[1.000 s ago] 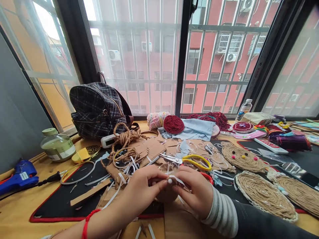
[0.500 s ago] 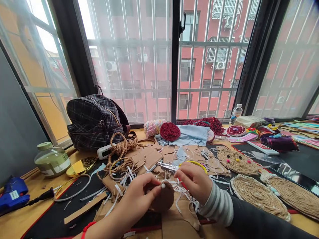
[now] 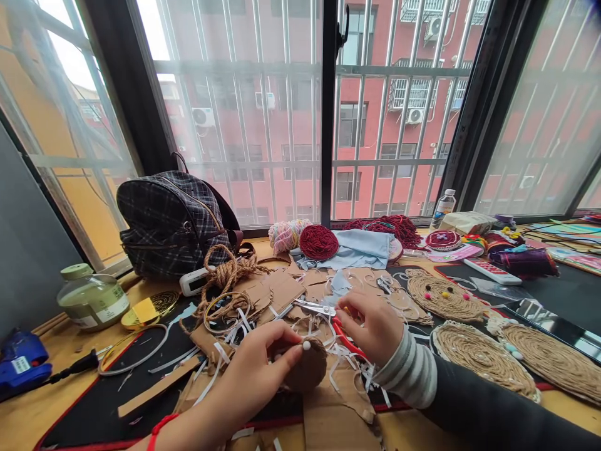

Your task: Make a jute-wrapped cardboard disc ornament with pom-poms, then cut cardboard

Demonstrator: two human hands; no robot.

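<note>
My left hand pinches the edge of a small round brown disc, beside a white bead on its upper edge. The disc's left part is hidden behind my fingers. To its right, my right hand is closed on scissors with red handles. Their silver blades point left over cardboard scraps and white strips. Yellow also shows between the fingers of my right hand.
Coiled rope and a plaid backpack stand back left, near a glass jar. Rope mats lie right. Yarn and blue cloth sit by the window. A blue glue gun lies far left.
The scissors have turned in my right hand, and the red handle shows more below it while the yellow loop above is gone from sight. The view has shifted slightly.
</note>
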